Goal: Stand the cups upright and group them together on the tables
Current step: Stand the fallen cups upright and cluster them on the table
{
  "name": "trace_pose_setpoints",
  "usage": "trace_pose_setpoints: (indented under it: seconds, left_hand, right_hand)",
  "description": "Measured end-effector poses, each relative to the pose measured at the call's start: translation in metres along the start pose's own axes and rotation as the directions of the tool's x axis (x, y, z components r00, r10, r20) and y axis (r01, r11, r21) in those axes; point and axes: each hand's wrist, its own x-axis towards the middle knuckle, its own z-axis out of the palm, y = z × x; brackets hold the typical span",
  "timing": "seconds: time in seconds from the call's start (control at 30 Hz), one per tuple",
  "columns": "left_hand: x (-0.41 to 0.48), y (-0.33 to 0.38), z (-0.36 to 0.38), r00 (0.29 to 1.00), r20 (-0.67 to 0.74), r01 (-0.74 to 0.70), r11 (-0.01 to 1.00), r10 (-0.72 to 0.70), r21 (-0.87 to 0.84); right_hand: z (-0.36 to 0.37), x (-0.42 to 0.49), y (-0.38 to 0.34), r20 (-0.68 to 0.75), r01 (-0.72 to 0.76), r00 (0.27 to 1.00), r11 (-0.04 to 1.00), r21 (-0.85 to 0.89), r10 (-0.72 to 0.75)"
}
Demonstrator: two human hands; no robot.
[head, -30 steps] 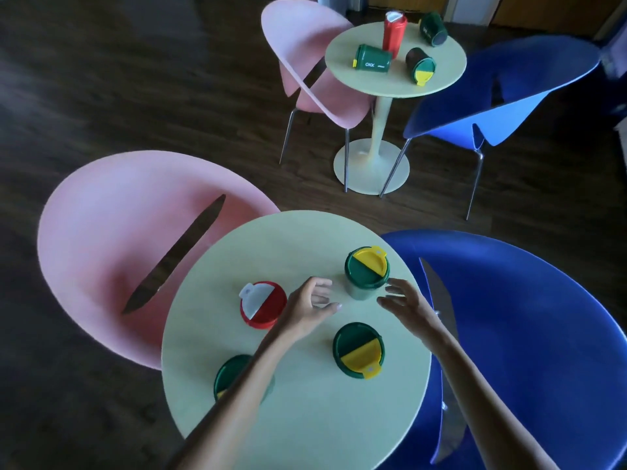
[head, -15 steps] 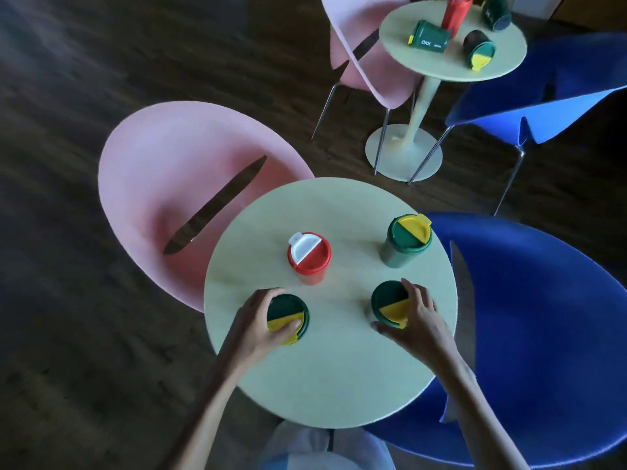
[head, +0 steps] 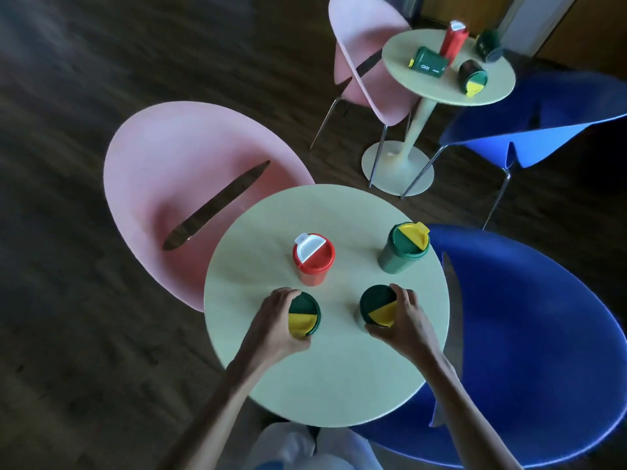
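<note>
Several lidded cups stand upright on the near round table (head: 325, 378). My left hand (head: 271, 329) grips a green cup with a yellow lid flap (head: 303, 315). My right hand (head: 405, 323) grips a second green cup with a yellow flap (head: 376, 305). A red cup with a white flap (head: 314, 257) stands behind my left hand. A third green cup (head: 403, 247) stands at the far right. On the far round table (head: 488, 93), a red cup (head: 453, 44) stands upright and three green cups (head: 429, 62) (head: 471, 76) (head: 488, 45) lie on their sides.
A pink chair (head: 176, 198) is left of the near table and a blue chair (head: 529, 334) is right of it. Another pink chair (head: 366, 59) and blue chair (head: 543, 127) flank the far table. The floor is dark wood.
Both hands left the middle of the table and came back to the two near green cups, closing around them. The camera view shifted, so the table sits further right.
</note>
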Motion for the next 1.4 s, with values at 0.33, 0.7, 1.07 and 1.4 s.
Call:
trace_pose_setpoints:
  seconds: [0.33, 0.7, 1.07, 1.4]
  left_hand:
    - [0.037, 0.010, -0.002, 0.954, 0.277, -0.143, 0.987, 0.118, 0.075]
    - [0.008, 0.018, 0.014, 0.995, -0.053, 0.084, 0.995, -0.082, 0.046]
    - [0.019, 0.001, 0.003, 0.978, 0.206, 0.069, 0.991, -0.043, -0.119]
    - [0.010, -0.006, 0.008, 0.987, 0.052, 0.158, 0.961, -0.150, -0.229]
  right_hand:
    - [0.016, 0.005, -0.030, 0.058, 0.085, 0.995, 0.996, -0.011, -0.085]
    - [0.016, 0.009, -0.017, 0.052, 0.083, 0.995, 0.997, 0.004, -0.083]
    - [0.017, 0.006, -0.005, 0.033, 0.116, 0.991, 0.957, 0.267, -0.129]
    - [0.023, 0.009, -0.012, 0.032, 0.131, 0.989, 0.946, 0.298, -0.147]
